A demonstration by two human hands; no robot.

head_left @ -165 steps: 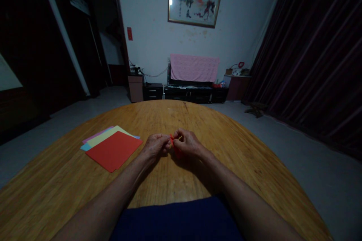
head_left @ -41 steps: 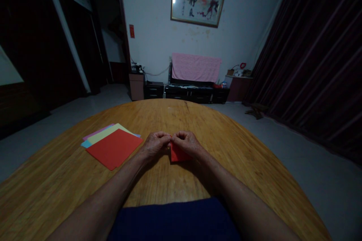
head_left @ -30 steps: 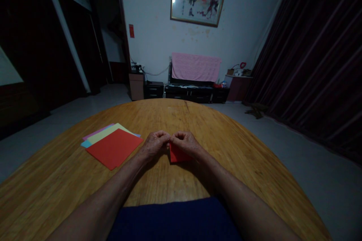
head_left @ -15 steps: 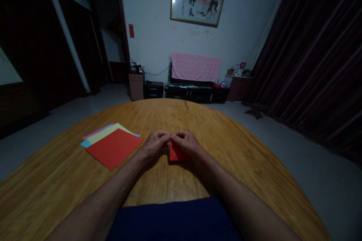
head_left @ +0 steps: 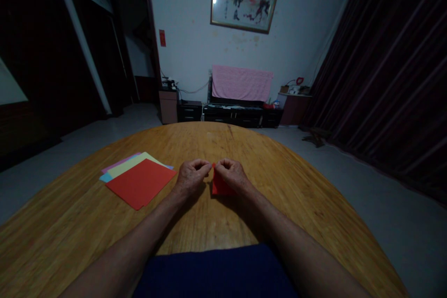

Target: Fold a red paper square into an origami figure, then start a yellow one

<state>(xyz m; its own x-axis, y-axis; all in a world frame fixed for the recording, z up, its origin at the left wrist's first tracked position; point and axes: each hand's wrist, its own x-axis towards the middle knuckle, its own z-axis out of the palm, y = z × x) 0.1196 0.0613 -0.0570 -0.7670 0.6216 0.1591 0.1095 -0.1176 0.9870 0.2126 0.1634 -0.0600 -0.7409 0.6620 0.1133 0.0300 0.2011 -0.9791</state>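
Note:
A small red piece of paper (head_left: pixel 220 187), seemingly folded, is held just over the round wooden table in front of me. My right hand (head_left: pixel 233 176) pinches its upper part between thumb and fingers and covers much of its right side. At the paper's upper left corner, my left hand (head_left: pixel 192 178) is closed in a pinch, its fingertips at the edge. How much paper lies between those fingertips is hard to see. To the left lies a larger red sheet (head_left: pixel 141 184) on top of several coloured sheets, with a yellow sheet (head_left: pixel 131 164) showing beneath.
The wooden table (head_left: pixel 286 223) curves away on both sides. Beyond it, a pink cloth (head_left: pixel 242 83) hangs over a screen on a low black cabinet (head_left: pixel 232 115). A framed picture (head_left: pixel 243 3) is on the wall, and dark curtains (head_left: pixel 391 74) hang at the right.
Both hands and the small red paper have shifted slightly up and to the right. The left fingertips now sit right at the paper's corner. The stack of sheets has stayed still.

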